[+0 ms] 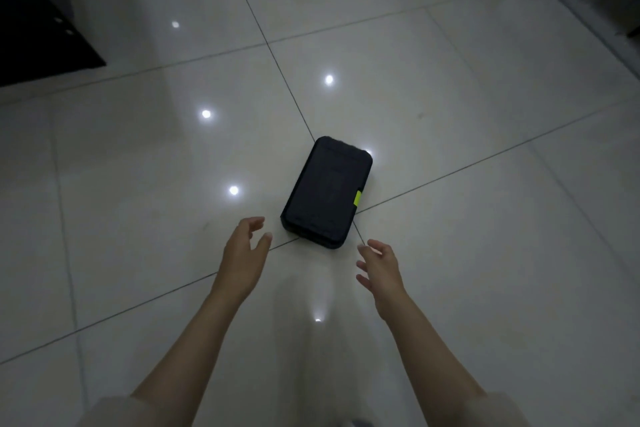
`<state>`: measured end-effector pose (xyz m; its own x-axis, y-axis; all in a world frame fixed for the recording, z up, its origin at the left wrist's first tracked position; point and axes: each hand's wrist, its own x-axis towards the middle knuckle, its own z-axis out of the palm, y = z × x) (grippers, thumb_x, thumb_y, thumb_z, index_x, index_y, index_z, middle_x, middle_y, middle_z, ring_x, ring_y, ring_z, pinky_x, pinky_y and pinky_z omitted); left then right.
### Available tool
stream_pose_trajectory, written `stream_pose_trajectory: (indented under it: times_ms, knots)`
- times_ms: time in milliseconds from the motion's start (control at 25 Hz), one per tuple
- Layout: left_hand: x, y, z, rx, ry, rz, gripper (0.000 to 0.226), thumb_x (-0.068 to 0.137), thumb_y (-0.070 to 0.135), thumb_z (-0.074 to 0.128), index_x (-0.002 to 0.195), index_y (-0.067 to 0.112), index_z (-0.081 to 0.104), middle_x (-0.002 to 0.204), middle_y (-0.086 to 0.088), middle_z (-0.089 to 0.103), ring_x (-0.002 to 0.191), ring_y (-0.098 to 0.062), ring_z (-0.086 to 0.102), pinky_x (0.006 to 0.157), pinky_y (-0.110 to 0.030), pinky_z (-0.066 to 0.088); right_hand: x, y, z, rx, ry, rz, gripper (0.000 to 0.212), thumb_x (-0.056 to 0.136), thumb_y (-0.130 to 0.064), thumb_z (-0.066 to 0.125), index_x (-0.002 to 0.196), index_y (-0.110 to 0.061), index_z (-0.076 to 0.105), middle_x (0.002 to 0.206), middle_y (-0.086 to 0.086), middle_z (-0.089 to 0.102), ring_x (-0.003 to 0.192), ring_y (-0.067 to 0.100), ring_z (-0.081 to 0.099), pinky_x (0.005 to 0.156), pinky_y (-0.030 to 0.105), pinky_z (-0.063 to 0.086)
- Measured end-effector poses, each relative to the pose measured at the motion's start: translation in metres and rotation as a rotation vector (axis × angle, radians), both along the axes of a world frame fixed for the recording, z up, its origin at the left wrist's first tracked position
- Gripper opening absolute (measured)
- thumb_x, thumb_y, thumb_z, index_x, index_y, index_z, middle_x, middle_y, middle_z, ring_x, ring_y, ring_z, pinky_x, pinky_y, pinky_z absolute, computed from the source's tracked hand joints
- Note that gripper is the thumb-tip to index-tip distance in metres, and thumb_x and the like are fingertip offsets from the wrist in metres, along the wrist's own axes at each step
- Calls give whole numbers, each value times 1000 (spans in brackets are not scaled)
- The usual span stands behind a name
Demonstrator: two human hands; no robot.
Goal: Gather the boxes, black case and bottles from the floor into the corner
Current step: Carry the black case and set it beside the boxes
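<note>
A black case (327, 192) with a bright green latch on its right side lies flat on the glossy tiled floor (467, 135), near the middle of the view. My left hand (244, 253) hovers just left of the case's near end, fingers relaxed and spread, holding nothing. My right hand (379, 265) hovers just below and right of the case's near corner, fingers spread, also holding nothing. Neither hand touches the case. No boxes or bottles are in view.
A dark piece of furniture (38, 35) stands at the upper left. A grey wall base or furniture edge (595, 7) runs along the upper right. Ceiling lights reflect as bright spots on the tiles.
</note>
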<state>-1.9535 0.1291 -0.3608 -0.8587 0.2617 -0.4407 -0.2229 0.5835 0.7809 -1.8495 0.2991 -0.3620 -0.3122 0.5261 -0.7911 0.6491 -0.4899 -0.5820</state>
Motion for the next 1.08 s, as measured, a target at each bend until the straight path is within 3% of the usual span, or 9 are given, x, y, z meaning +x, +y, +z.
stream_pose_trajectory:
  times_ms: [160,320,400,480,520,640,800,920,1080]
  knots:
    - [-34,32,-97,28,37,-43,47,91,31,53,133,14,41,138,-3,50,126,-16,44,94,-22,30,-44,2,-100,88,75,93,60,93,-35,51,141,-15,22,149,9,31,131,26,39,110,41,37]
    - [-62,55,-162,50,-24,-49,62,86,49,52,136,15,39,136,-2,49,122,-18,48,90,-22,34,-58,10,-159,197,236,19,42,92,-31,55,119,-18,25,137,11,42,117,22,50,98,34,45]
    - [-62,62,-188,43,27,-64,49,82,58,52,113,20,54,112,6,61,98,-12,58,73,-18,40,-57,18,-177,217,320,-4,45,88,-33,60,114,-21,26,125,6,49,99,13,57,82,25,50]
    - [-58,66,-203,97,53,25,35,78,60,55,87,26,52,88,12,58,78,-3,54,58,-19,37,-57,26,-185,143,362,-37,55,82,-35,68,121,-17,33,121,3,54,100,14,60,85,30,53]
    - [-57,68,-206,161,32,75,32,77,58,57,82,28,49,85,11,56,75,-1,53,57,-21,36,-56,29,-185,105,369,-59,60,80,-36,70,125,-12,39,119,3,59,101,17,62,87,31,55]
    - [-51,67,-196,369,-109,141,34,77,51,63,82,24,43,87,4,57,76,-7,57,59,-22,40,-52,29,-175,28,404,-78,49,78,-38,71,115,-8,58,98,4,70,87,16,69,68,24,58]
    - [-30,44,-175,511,-174,238,36,77,40,67,90,20,41,91,-3,61,76,-14,61,59,-28,51,-37,4,-160,-120,470,-98,50,82,-32,68,120,-2,55,109,14,70,93,26,69,70,34,58]
    - [-19,0,-156,512,-132,334,39,76,34,70,95,14,41,92,-7,62,76,-18,62,68,-34,53,-34,-28,-149,-153,477,26,52,83,-32,66,123,-2,53,112,12,69,93,22,68,60,29,58]
    - [-2,-98,-123,582,-45,508,39,77,27,70,98,13,41,89,-9,65,71,-17,65,59,-29,57,-52,-100,-126,-163,492,282,60,80,-35,70,126,-4,48,119,11,64,103,23,64,69,35,58]
